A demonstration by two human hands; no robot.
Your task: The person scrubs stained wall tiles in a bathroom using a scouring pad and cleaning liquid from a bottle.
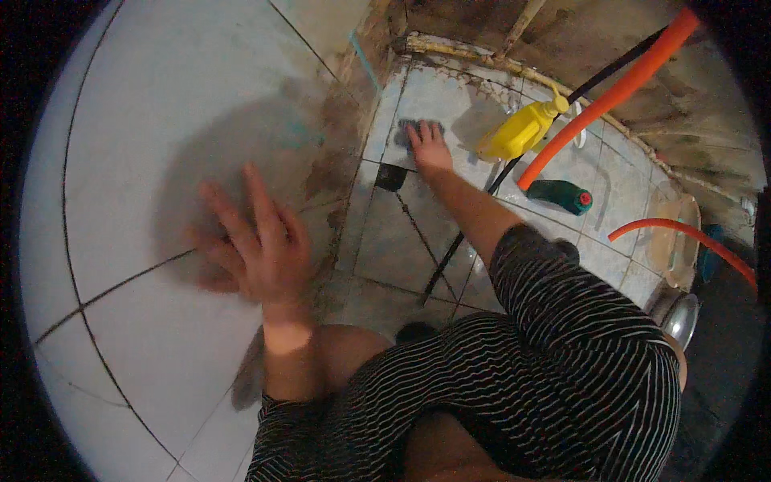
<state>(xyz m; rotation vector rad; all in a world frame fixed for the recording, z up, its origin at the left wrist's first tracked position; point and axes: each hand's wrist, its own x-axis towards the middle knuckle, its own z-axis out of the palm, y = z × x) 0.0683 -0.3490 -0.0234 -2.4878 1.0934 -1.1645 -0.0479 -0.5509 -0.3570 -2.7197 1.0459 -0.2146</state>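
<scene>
My left hand (pixel 265 247) is raised over the white tiled surface (pixel 138 150) at the left, its fingers spread and slightly blurred, holding nothing. With my right arm stretched out, my right hand (pixel 431 147) presses on a dark scouring pad or cloth (pixel 402 134) against the dirty white tiles near the wall corner; its exact kind cannot be told. Just right of that hand lies a tilted yellow plastic bottle (pixel 518 132) with a cap. A dark green bottle (pixel 557 197) with a red cap lies on its side farther right.
A dark square opening (pixel 390 178) sits in the tiles near my right hand. An orange hose (pixel 608 99) and a black rod or hose (pixel 503 175) cross the tiles. Another thin orange hose (pixel 680 226) curves at the right, above a round metal lid or basin (pixel 683 322).
</scene>
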